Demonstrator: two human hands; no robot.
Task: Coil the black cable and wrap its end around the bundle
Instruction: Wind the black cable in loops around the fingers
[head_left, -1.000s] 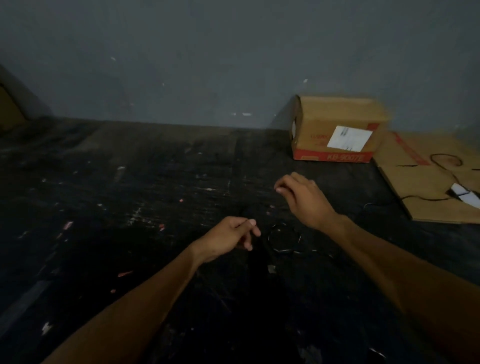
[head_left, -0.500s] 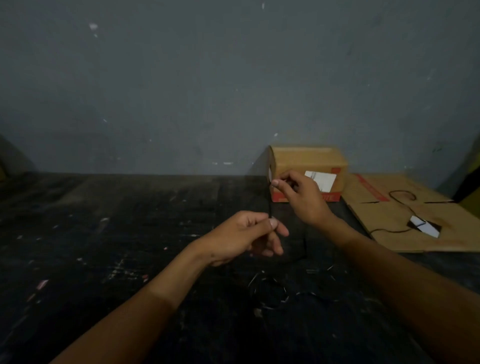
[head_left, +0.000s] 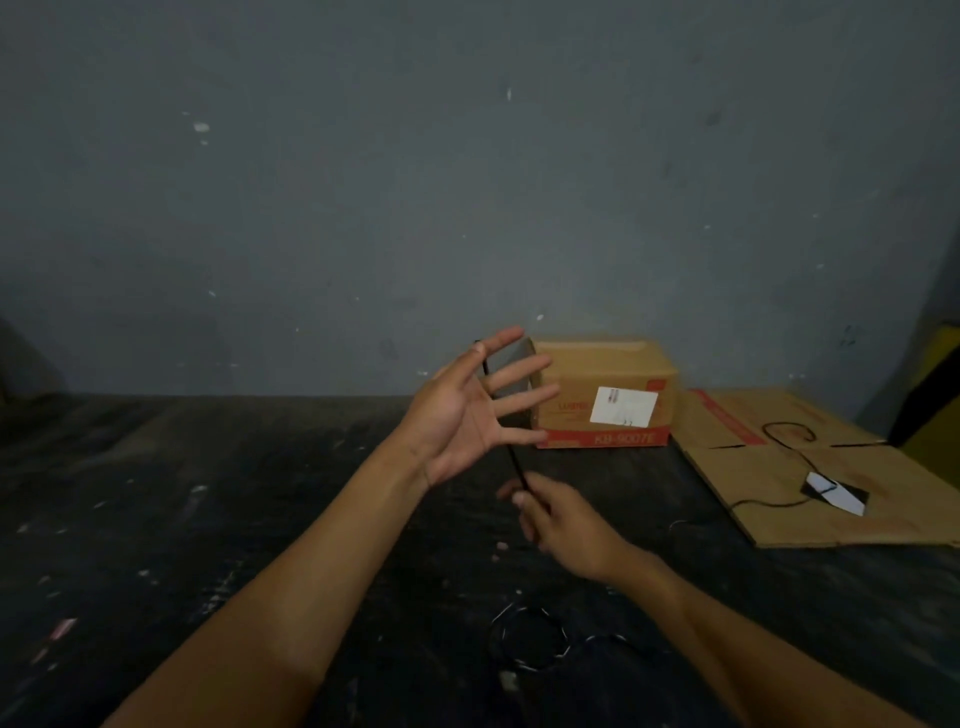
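Observation:
My left hand (head_left: 462, 415) is raised over the dark table with its palm towards me and its fingers spread. The thin black cable (head_left: 518, 466) has its end caught at the top of this hand, by the thumb side. From there it runs down behind the fingers to my right hand (head_left: 561, 525). That hand, lower and blurred, pinches the cable between thumb and fingers. The remaining cable lies in loose loops (head_left: 530, 644) on the table below my right forearm.
A cardboard box (head_left: 602, 400) with a white label stands against the grey wall, just behind my left hand. To its right lies a flattened cardboard sheet (head_left: 810, 467) carrying another thin cable and a small white and black device (head_left: 834, 493).
My left hand has risen and spread its fingers, now with the cable end hooked at its top. My right hand dropped below it, pulling the cable taut. The camera tilted up.

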